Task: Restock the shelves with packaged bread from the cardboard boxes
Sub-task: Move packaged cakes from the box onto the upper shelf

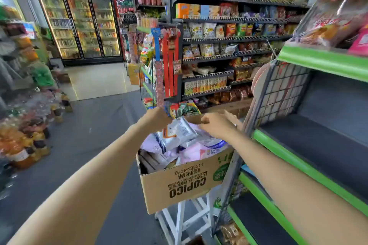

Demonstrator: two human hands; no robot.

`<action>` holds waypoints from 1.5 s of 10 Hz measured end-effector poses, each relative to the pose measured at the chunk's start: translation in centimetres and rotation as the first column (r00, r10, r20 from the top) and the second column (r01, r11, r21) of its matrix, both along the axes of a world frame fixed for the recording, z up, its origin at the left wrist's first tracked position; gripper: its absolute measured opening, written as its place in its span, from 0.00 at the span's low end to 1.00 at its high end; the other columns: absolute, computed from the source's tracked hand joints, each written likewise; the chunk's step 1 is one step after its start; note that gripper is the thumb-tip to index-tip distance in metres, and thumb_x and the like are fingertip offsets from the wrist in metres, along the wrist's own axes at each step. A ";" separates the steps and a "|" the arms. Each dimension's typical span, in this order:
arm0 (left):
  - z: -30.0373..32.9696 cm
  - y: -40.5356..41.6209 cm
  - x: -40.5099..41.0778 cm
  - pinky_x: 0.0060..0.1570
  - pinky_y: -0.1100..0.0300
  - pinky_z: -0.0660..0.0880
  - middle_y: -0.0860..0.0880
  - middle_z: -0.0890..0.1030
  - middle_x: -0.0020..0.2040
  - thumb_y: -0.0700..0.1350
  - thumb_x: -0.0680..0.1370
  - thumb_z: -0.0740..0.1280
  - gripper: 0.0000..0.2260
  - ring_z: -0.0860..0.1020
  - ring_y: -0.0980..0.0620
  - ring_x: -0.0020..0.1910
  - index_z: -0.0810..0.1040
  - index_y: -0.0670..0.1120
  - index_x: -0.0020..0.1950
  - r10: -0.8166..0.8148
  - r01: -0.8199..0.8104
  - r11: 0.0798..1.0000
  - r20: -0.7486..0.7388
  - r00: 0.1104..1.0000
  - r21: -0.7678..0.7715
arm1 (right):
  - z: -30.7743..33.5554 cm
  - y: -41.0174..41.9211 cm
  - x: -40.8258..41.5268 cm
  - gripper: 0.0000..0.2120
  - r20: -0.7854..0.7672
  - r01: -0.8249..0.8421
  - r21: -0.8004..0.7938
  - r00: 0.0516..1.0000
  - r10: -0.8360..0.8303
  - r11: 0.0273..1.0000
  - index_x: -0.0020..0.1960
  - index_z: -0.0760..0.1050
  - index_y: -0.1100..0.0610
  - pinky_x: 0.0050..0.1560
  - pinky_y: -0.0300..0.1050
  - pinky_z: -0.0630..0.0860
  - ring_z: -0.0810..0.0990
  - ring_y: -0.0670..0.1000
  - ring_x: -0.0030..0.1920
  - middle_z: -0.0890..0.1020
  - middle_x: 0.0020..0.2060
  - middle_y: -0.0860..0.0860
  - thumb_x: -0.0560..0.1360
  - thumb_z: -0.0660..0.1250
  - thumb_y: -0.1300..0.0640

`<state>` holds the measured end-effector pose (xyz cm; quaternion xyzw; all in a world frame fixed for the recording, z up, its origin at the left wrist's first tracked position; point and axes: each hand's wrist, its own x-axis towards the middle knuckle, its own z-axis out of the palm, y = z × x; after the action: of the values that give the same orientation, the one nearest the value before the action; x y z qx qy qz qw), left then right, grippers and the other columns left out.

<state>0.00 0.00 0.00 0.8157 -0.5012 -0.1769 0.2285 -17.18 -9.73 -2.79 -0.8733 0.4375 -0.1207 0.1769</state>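
Reaching over the cardboard box (pixel 179 183), both hands sit above the bread packs. Left hand (pixel 157 118) has fingers curled on the top edge of a white packet (pixel 177 132), lifting it. Right hand (pixel 216 125) has fingers curled, touching the pink and white packets (pixel 191 152); grip unclear. Box sits on a white stool (pixel 180 223), just beside the green-edged shelf (pixel 294 157).

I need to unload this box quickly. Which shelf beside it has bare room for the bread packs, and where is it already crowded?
The green-edged shelf right of the cardboard box lies bare, from its green lip back to the grey panel, beside the wire grid end. The shelf above is crowded with red snack bags. The box brims with packs.
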 end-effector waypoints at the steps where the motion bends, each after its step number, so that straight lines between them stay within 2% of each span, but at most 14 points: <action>1: -3.5 -2.6 3.9 0.33 0.66 0.69 0.45 0.79 0.42 0.42 0.79 0.61 0.09 0.75 0.49 0.39 0.79 0.40 0.52 -0.025 0.023 0.999 0.026 0.999 0.041 | -3.0 -1.5 2.3 0.34 -0.258 -0.034 0.098 0.964 0.059 0.995 0.72 0.63 0.54 0.62 0.54 0.70 0.66 0.59 0.68 0.69 0.68 0.56 0.71 0.70 0.44; 2: -5.9 -4.7 5.5 0.45 0.62 0.70 0.42 0.80 0.57 0.45 0.79 0.62 0.13 0.78 0.44 0.54 0.78 0.40 0.58 -0.158 0.146 0.980 0.081 0.984 0.131 | -7.1 -2.9 3.3 0.55 -0.527 0.044 0.213 0.847 0.077 0.976 0.77 0.44 0.46 0.70 0.62 0.58 0.47 0.59 0.76 0.49 0.76 0.54 0.63 0.78 0.47; 3: -8.7 -6.9 6.9 0.57 0.57 0.69 0.45 0.75 0.64 0.53 0.77 0.66 0.22 0.74 0.45 0.62 0.72 0.44 0.67 -0.298 0.269 0.945 0.144 0.944 0.187 | -9.1 -3.8 3.5 0.50 -0.576 0.079 0.163 0.817 0.031 0.983 0.77 0.44 0.46 0.69 0.65 0.60 0.53 0.62 0.75 0.52 0.75 0.57 0.68 0.74 0.54; 4: -11.8 -8.8 6.8 0.66 0.46 0.65 0.48 0.67 0.71 0.58 0.71 0.70 0.29 0.64 0.44 0.70 0.68 0.51 0.69 -0.383 0.332 0.915 0.233 0.894 0.229 | -8.8 -5.3 3.4 0.22 -0.390 0.062 -0.002 0.919 -0.058 0.998 0.63 0.65 0.51 0.55 0.57 0.76 0.76 0.61 0.57 0.76 0.58 0.56 0.72 0.66 0.55; 5: -13.7 -9.8 6.3 0.67 0.36 0.60 0.47 0.59 0.73 0.61 0.68 0.72 0.39 0.54 0.44 0.73 0.59 0.51 0.72 -0.445 0.362 0.887 0.322 0.836 0.288 | -8.0 -6.0 3.1 0.11 -0.275 0.120 -0.024 0.954 -0.122 0.992 0.45 0.67 0.51 0.44 0.48 0.75 0.75 0.56 0.42 0.76 0.39 0.53 0.69 0.70 0.52; 6: -14.7 -10.7 6.2 0.66 0.38 0.61 0.46 0.59 0.73 0.60 0.67 0.73 0.44 0.57 0.42 0.73 0.54 0.48 0.74 -0.391 0.294 0.913 0.392 0.833 0.284 | -8.0 -6.5 2.7 0.10 -0.086 0.119 0.027 0.990 -0.116 0.993 0.40 0.70 0.49 0.40 0.45 0.68 0.71 0.52 0.41 0.74 0.36 0.50 0.70 0.71 0.49; 7: -14.8 -11.4 5.7 0.63 0.46 0.65 0.44 0.69 0.69 0.53 0.73 0.70 0.30 0.66 0.41 0.69 0.62 0.43 0.70 -0.300 0.199 0.947 0.473 0.828 0.252 | -8.7 -7.5 2.3 0.18 0.101 0.086 0.102 0.990 -0.096 0.991 0.30 0.68 0.49 0.39 0.46 0.63 0.70 0.49 0.38 0.69 0.29 0.47 0.69 0.72 0.42; 8: -14.0 -11.7 5.0 0.50 0.53 0.70 0.42 0.78 0.59 0.42 0.78 0.64 0.12 0.76 0.40 0.59 0.71 0.41 0.61 -0.256 0.190 0.966 0.555 0.791 0.175 | -9.1 -7.9 2.2 0.27 0.141 0.105 0.087 0.983 -0.117 0.991 0.37 0.75 0.59 0.40 0.51 0.71 0.77 0.55 0.37 0.79 0.32 0.53 0.68 0.64 0.33; 10: -9.8 -11.4 6.4 0.39 0.55 0.68 0.39 0.78 0.41 0.45 0.80 0.58 0.12 0.76 0.37 0.42 0.77 0.39 0.47 0.026 0.020 0.985 0.268 0.963 -0.169 | -7.3 -7.2 1.8 0.25 0.184 0.232 -0.031 0.957 -0.222 0.972 0.41 0.74 0.62 0.37 0.50 0.70 0.78 0.58 0.39 0.80 0.35 0.56 0.76 0.59 0.39; 11: -7.4 -11.2 6.6 0.35 0.56 0.64 0.42 0.72 0.33 0.46 0.80 0.58 0.15 0.69 0.41 0.35 0.71 0.40 0.36 0.007 0.012 0.950 0.061 0.998 -0.311 | -5.7 -6.4 1.2 0.22 0.357 0.286 0.016 0.893 -0.272 0.958 0.42 0.77 0.60 0.40 0.49 0.73 0.78 0.56 0.39 0.80 0.36 0.57 0.77 0.58 0.41; 12: -5.9 -11.3 6.3 0.32 0.56 0.60 0.46 0.68 0.28 0.46 0.81 0.58 0.18 0.66 0.45 0.31 0.65 0.44 0.31 -0.076 0.065 0.929 -0.016 0.997 -0.363 | -4.0 -5.6 0.0 0.18 0.382 0.391 0.019 0.848 -0.368 0.920 0.31 0.64 0.47 0.30 0.39 0.64 0.69 0.48 0.30 0.69 0.27 0.48 0.78 0.58 0.42; 13: -4.2 -11.5 5.2 0.28 0.59 0.60 0.49 0.68 0.27 0.48 0.82 0.57 0.17 0.66 0.49 0.29 0.67 0.45 0.33 -0.228 0.146 0.893 -0.147 0.962 -0.425 | -3.0 -5.2 -1.8 0.23 0.329 0.571 -0.071 0.787 -0.522 0.818 0.29 0.60 0.53 0.26 0.42 0.60 0.70 0.55 0.31 0.67 0.25 0.48 0.79 0.58 0.43; 14: -3.3 -11.5 4.6 0.34 0.61 0.65 0.47 0.72 0.31 0.53 0.80 0.60 0.17 0.69 0.51 0.31 0.71 0.43 0.37 -0.460 0.289 0.848 -0.347 0.817 -0.445 | -1.7 -4.5 -3.4 0.21 0.380 0.677 -0.121 0.707 -0.596 0.726 0.33 0.67 0.56 0.30 0.44 0.63 0.72 0.56 0.33 0.74 0.29 0.51 0.78 0.60 0.43; 15: -2.5 -11.0 3.8 0.47 0.54 0.66 0.44 0.75 0.43 0.65 0.72 0.65 0.29 0.72 0.47 0.43 0.74 0.37 0.47 -0.622 0.498 0.782 -0.515 0.590 -0.374 | -0.5 -4.4 -4.8 0.20 0.452 0.701 -0.065 0.655 -0.605 0.710 0.33 0.69 0.56 0.31 0.46 0.64 0.75 0.58 0.36 0.76 0.30 0.52 0.76 0.64 0.44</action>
<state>3.80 -11.01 -2.55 0.4856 -0.6447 -0.4458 0.3871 -22.01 -14.09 -3.24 -0.6258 0.6606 -0.4019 0.1020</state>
